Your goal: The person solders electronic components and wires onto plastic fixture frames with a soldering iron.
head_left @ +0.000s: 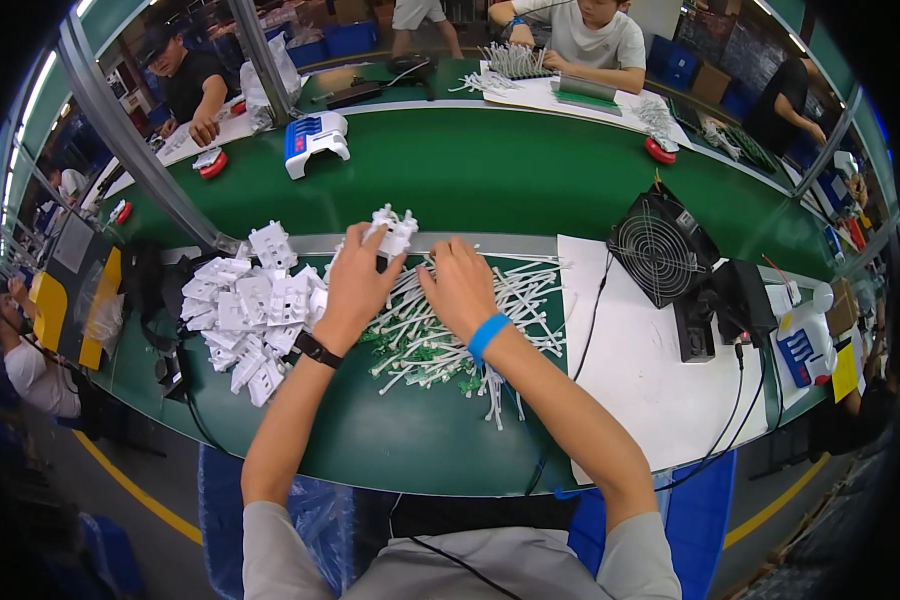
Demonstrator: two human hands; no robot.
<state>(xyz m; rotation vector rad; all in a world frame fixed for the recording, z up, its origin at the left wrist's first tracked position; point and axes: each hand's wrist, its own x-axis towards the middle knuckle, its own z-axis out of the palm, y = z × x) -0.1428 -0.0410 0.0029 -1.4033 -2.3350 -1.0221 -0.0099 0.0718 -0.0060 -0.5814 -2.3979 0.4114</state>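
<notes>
My left hand (360, 285) is closed on a white plastic housing (398, 232), held by its near side above the far edge of the bench. Over a heap of white cables (510, 300) is my right hand (462, 288), its fingers bent together and reaching down among the cables; the fingertips are hidden, so what they pinch does not show. Small green circuit boards (420, 348) lie at the cable ends, nearer to me. Left of my left forearm is a pile of similar white plastic housings (255, 300).
A black fan with a round grille (660, 248) and black power units (740, 300) stand on a white sheet (620, 390) at right. Beyond runs a green conveyor belt (470, 165) carrying a white-and-blue casing (316, 143). Metal posts (140, 130) rise at left. Co-workers sit across the belt.
</notes>
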